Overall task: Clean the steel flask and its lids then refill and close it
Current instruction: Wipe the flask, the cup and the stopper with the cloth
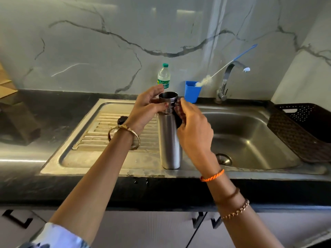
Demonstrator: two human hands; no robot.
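The steel flask (169,140) stands upright on the sink's drainboard (100,129), close to the basin edge. A steel lid (168,98) sits on its neck, with the neck threads showing just below it. My left hand (147,106) grips the lid from the left, fingers curled round it. My right hand (191,129) is at the neck from the right, fingertips on the lid's side. A small dark inner cap (122,120) lies on the drainboard behind my left wrist.
A blue cup (192,92) with a bottle brush (206,80) stands behind the flask, next to a plastic water bottle (163,76). The tap (226,81) rises over the basin (247,136). A brown perforated basket (304,127) sits at the right.
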